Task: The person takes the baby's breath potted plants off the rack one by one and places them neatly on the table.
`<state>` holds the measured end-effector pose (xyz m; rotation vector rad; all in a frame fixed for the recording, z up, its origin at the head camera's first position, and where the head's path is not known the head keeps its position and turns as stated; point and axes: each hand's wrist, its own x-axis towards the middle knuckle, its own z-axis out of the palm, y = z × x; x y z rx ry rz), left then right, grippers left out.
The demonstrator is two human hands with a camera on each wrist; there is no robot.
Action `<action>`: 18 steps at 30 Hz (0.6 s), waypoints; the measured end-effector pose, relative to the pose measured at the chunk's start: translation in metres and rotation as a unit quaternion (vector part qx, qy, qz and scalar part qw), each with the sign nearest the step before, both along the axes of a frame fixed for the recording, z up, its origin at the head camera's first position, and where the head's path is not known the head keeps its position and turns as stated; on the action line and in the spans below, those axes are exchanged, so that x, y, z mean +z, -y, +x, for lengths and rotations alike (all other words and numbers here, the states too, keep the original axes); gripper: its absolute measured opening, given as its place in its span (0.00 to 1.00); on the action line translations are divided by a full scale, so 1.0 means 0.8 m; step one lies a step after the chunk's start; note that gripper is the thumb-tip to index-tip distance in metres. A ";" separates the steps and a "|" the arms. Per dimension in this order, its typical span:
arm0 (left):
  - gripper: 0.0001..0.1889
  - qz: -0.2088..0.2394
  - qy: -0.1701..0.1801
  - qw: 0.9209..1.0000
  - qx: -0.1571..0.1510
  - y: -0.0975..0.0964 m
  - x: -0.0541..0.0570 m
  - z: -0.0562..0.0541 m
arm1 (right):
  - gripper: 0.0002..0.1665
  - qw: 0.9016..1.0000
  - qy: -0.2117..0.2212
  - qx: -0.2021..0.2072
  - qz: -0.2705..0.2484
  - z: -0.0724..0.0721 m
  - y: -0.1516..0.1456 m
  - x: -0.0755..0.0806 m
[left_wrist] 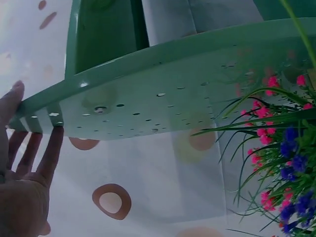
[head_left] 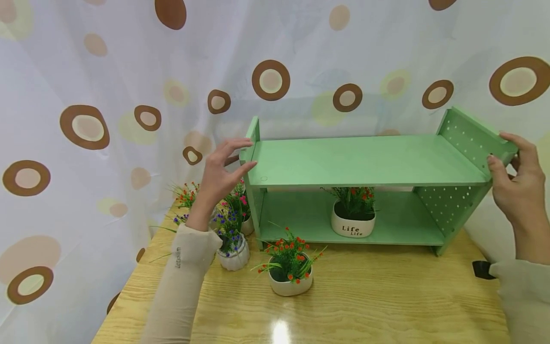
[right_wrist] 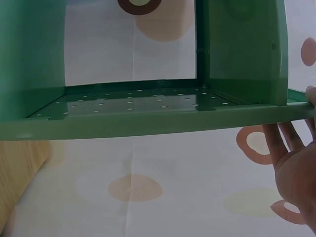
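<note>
A green two-tier shelf (head_left: 343, 160) with perforated side panels stands on the wooden table. At its left end, my left hand (head_left: 221, 165) holds the upper front corner of the side panel. From the left wrist view, fingers of the left hand (left_wrist: 32, 168) touch the panel's outer face (left_wrist: 148, 108), with the thumb at its edge. My right hand (head_left: 520, 179) grips the top of the right side panel (head_left: 466, 138), thumb toward the inside. In the right wrist view, fingertips of the right hand (right_wrist: 296, 163) lie behind the panel edge (right_wrist: 148, 123). A white "Life" pot (head_left: 353, 224) with red flowers sits on the lower tier.
In front of the shelf stands a white pot (head_left: 291, 285) with orange-red flowers. Several other flower pots, one a fluted white pot (head_left: 234, 255), cluster by the left arm. A small black object (head_left: 483, 270) lies near the right sleeve. Behind hangs a patterned curtain (head_left: 301, 48).
</note>
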<state>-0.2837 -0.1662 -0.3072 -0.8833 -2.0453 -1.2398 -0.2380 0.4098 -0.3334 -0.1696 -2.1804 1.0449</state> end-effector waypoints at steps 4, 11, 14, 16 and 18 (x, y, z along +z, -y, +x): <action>0.20 0.033 0.038 0.999 -0.013 0.001 -0.008 -0.004 | 0.32 1.000 0.002 0.004 0.001 0.001 -0.001 0.000; 0.19 0.048 0.048 0.998 -0.015 -0.001 -0.008 0.000 | 0.32 1.000 0.011 0.002 -0.010 -0.001 0.001 0.000; 0.18 0.045 0.052 0.997 -0.018 -0.005 0.002 0.012 | 0.32 1.000 0.018 -0.016 -0.016 0.000 0.005 0.002; 0.18 0.044 0.054 0.997 -0.018 -0.007 0.009 0.020 | 0.32 0.999 0.024 -0.023 -0.021 0.001 0.008 0.005; 0.18 0.046 0.055 0.997 -0.020 -0.009 0.013 0.026 | 0.33 0.999 0.031 -0.032 -0.024 0.003 0.012 0.007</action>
